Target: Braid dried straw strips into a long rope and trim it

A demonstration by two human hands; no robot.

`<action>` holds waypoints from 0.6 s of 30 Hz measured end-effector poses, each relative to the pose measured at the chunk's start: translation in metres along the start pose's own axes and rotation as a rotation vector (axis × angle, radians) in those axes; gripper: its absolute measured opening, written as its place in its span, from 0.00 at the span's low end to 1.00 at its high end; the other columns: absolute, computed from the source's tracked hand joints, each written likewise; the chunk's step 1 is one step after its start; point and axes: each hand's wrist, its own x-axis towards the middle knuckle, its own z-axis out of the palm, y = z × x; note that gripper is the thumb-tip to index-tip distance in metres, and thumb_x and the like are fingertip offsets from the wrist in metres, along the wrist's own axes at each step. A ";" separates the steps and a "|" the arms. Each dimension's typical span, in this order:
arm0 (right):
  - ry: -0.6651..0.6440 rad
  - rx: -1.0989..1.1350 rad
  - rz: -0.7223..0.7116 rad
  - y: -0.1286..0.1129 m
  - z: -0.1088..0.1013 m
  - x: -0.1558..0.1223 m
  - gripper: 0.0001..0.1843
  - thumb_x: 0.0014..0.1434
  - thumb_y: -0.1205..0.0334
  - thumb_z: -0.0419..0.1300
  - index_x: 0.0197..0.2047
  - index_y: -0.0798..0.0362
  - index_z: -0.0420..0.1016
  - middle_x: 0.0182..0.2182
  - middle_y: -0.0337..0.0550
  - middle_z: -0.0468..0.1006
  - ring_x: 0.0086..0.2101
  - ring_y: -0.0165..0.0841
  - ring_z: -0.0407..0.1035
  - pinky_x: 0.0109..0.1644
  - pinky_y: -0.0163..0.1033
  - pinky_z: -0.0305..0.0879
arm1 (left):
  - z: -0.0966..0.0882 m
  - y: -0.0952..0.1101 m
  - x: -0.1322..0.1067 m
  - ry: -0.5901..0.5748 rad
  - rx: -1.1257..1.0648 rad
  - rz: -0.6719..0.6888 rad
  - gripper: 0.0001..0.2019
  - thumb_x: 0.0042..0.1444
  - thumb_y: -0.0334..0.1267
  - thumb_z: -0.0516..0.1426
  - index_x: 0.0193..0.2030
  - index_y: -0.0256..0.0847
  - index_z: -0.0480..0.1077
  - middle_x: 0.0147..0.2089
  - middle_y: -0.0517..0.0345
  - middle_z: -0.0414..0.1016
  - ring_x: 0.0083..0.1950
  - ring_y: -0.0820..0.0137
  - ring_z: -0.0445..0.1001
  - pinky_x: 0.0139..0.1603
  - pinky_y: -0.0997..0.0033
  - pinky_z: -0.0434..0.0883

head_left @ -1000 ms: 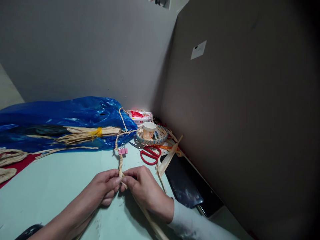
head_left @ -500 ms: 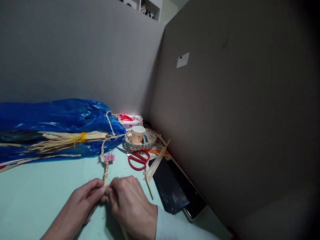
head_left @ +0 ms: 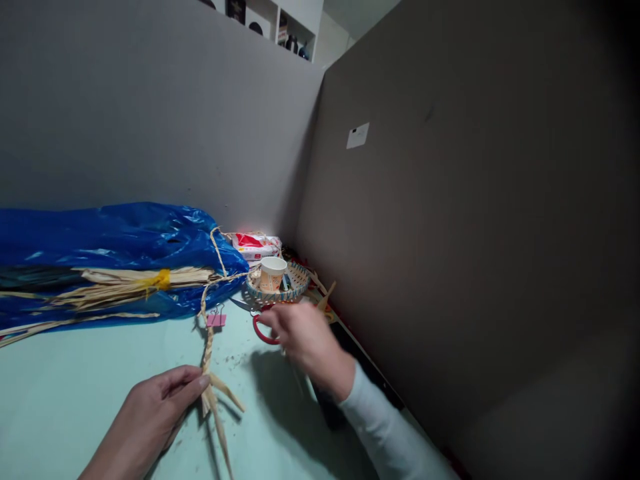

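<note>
Between thumb and fingers, my left hand (head_left: 150,410) pinches the lower part of a pale straw braid (head_left: 209,347). Loose flat strands (head_left: 220,427) fan out below that pinch. Higher up, a pink binder clip (head_left: 216,320) grips the braid, whose cord runs on toward the blue bag. My right hand (head_left: 313,343), blurred by motion, hovers around the red-handled scissors (head_left: 263,333) and covers most of them. Its fingertips are near a handle loop; whether they touch it I cannot tell.
Along the wall lies a blue plastic bag (head_left: 115,233) with a tied straw bundle (head_left: 120,283) on it. A woven basket (head_left: 300,283) with a paper cup (head_left: 273,275) stands in the corner by a red-and-white packet (head_left: 257,245). Dark flat objects (head_left: 330,407) lie under my right arm.
My right hand has left the braid and moved up and right to the scissors. The loose strands are now uncovered. My left hand still pinches the braid.
</note>
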 end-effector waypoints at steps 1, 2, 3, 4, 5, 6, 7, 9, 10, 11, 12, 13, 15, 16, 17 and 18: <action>0.041 -0.036 0.063 0.013 -0.009 0.003 0.18 0.70 0.56 0.51 0.38 0.54 0.80 0.31 0.50 0.81 0.31 0.34 0.74 0.33 0.34 0.57 | 0.001 0.001 -0.001 0.002 0.002 -0.006 0.16 0.38 0.52 0.68 0.23 0.42 0.73 0.21 0.60 0.73 0.25 0.65 0.71 0.23 0.73 0.65; 0.074 -0.072 0.123 0.026 -0.016 0.005 0.17 0.70 0.60 0.50 0.40 0.55 0.79 0.34 0.53 0.81 0.33 0.36 0.75 0.34 0.35 0.58 | 0.001 0.002 -0.002 -0.001 0.001 -0.020 0.17 0.38 0.53 0.68 0.22 0.42 0.73 0.20 0.61 0.71 0.24 0.67 0.70 0.22 0.73 0.63; 0.095 -0.102 0.172 0.039 -0.019 0.006 0.15 0.70 0.62 0.50 0.42 0.55 0.78 0.35 0.56 0.81 0.35 0.39 0.76 0.35 0.37 0.58 | 0.002 0.003 -0.002 -0.005 0.002 -0.033 0.17 0.37 0.53 0.68 0.22 0.42 0.73 0.20 0.62 0.70 0.22 0.68 0.67 0.21 0.74 0.61; 0.099 -0.120 0.202 0.051 -0.019 0.007 0.13 0.68 0.64 0.52 0.42 0.55 0.79 0.35 0.57 0.81 0.36 0.41 0.76 0.36 0.37 0.59 | 0.002 0.002 -0.002 -0.006 0.005 -0.041 0.18 0.37 0.53 0.68 0.23 0.42 0.73 0.19 0.63 0.69 0.20 0.70 0.65 0.19 0.75 0.58; 0.096 -0.124 0.223 0.061 -0.017 0.008 0.11 0.66 0.64 0.54 0.40 0.55 0.79 0.35 0.57 0.81 0.37 0.43 0.76 0.36 0.38 0.59 | 0.002 0.002 -0.001 -0.006 0.008 -0.049 0.18 0.37 0.54 0.68 0.24 0.42 0.73 0.19 0.64 0.67 0.19 0.72 0.61 0.19 0.76 0.55; 0.091 -0.118 0.238 0.070 -0.012 0.010 0.10 0.65 0.64 0.56 0.37 0.55 0.80 0.34 0.58 0.81 0.37 0.44 0.77 0.36 0.38 0.59 | 0.002 0.001 0.000 0.002 0.010 -0.058 0.18 0.37 0.54 0.68 0.26 0.41 0.74 0.18 0.66 0.65 0.18 0.74 0.58 0.18 0.77 0.51; 0.095 -0.105 0.249 0.076 -0.007 0.011 0.10 0.64 0.65 0.57 0.35 0.56 0.80 0.33 0.58 0.81 0.37 0.44 0.77 0.37 0.39 0.60 | 0.001 -0.001 0.001 0.007 0.010 -0.072 0.18 0.37 0.54 0.68 0.28 0.41 0.75 0.18 0.67 0.63 0.18 0.76 0.55 0.18 0.77 0.48; 0.126 -0.052 0.258 0.083 0.003 0.015 0.12 0.63 0.67 0.56 0.31 0.57 0.79 0.33 0.60 0.81 0.38 0.44 0.76 0.38 0.39 0.60 | 0.001 -0.003 0.002 0.011 -0.007 -0.120 0.19 0.37 0.52 0.69 0.31 0.41 0.75 0.17 0.68 0.62 0.17 0.77 0.51 0.19 0.78 0.44; 0.151 -0.012 0.253 0.085 0.005 0.017 0.12 0.62 0.68 0.55 0.30 0.58 0.79 0.33 0.59 0.80 0.38 0.44 0.76 0.39 0.40 0.60 | 0.001 -0.004 0.003 0.005 -0.025 -0.146 0.19 0.36 0.51 0.69 0.31 0.41 0.76 0.16 0.69 0.61 0.17 0.77 0.51 0.20 0.77 0.44; 0.179 0.036 0.239 0.085 0.006 0.019 0.12 0.61 0.70 0.54 0.31 0.58 0.78 0.33 0.58 0.80 0.39 0.43 0.76 0.40 0.40 0.60 | 0.000 -0.005 0.003 -0.002 -0.044 -0.166 0.19 0.35 0.51 0.70 0.31 0.42 0.76 0.16 0.69 0.60 0.17 0.77 0.52 0.20 0.77 0.45; 0.205 0.094 0.213 0.084 0.004 0.020 0.12 0.61 0.71 0.54 0.32 0.58 0.78 0.33 0.57 0.80 0.39 0.41 0.75 0.41 0.40 0.61 | 0.000 -0.005 0.003 -0.008 -0.063 -0.180 0.19 0.34 0.50 0.71 0.31 0.42 0.76 0.15 0.70 0.60 0.17 0.76 0.52 0.19 0.77 0.46; 0.226 0.160 0.178 0.082 0.002 0.021 0.11 0.60 0.71 0.53 0.35 0.58 0.78 0.35 0.54 0.80 0.39 0.40 0.74 0.41 0.39 0.61 | 0.000 -0.005 0.003 -0.011 -0.077 -0.191 0.19 0.33 0.49 0.71 0.31 0.42 0.77 0.14 0.70 0.59 0.16 0.76 0.53 0.19 0.76 0.46; 0.244 0.284 0.097 0.075 -0.005 0.020 0.11 0.60 0.69 0.54 0.43 0.57 0.75 0.36 0.48 0.80 0.38 0.35 0.73 0.41 0.36 0.63 | 0.000 -0.004 0.002 -0.009 -0.099 -0.200 0.20 0.33 0.48 0.72 0.32 0.41 0.77 0.15 0.70 0.61 0.17 0.77 0.54 0.20 0.77 0.46; 0.235 0.361 0.055 0.070 -0.008 0.018 0.13 0.60 0.67 0.54 0.47 0.57 0.72 0.36 0.46 0.79 0.37 0.34 0.72 0.40 0.35 0.64 | 0.000 -0.003 0.002 -0.002 -0.111 -0.205 0.21 0.33 0.48 0.72 0.33 0.39 0.77 0.16 0.69 0.63 0.17 0.78 0.54 0.20 0.78 0.46; 0.205 0.479 0.013 0.065 -0.009 0.016 0.16 0.60 0.65 0.55 0.51 0.56 0.69 0.35 0.43 0.78 0.35 0.32 0.71 0.39 0.35 0.64 | 0.000 -0.003 0.002 0.003 -0.119 -0.214 0.22 0.33 0.48 0.72 0.34 0.38 0.77 0.17 0.69 0.64 0.17 0.79 0.54 0.20 0.79 0.46; 0.153 0.632 -0.025 0.058 -0.009 0.013 0.20 0.58 0.63 0.57 0.54 0.56 0.66 0.33 0.40 0.77 0.33 0.31 0.70 0.38 0.34 0.65 | 0.000 -0.002 0.002 0.008 -0.119 -0.221 0.23 0.33 0.48 0.72 0.36 0.38 0.77 0.16 0.69 0.64 0.17 0.80 0.52 0.20 0.80 0.45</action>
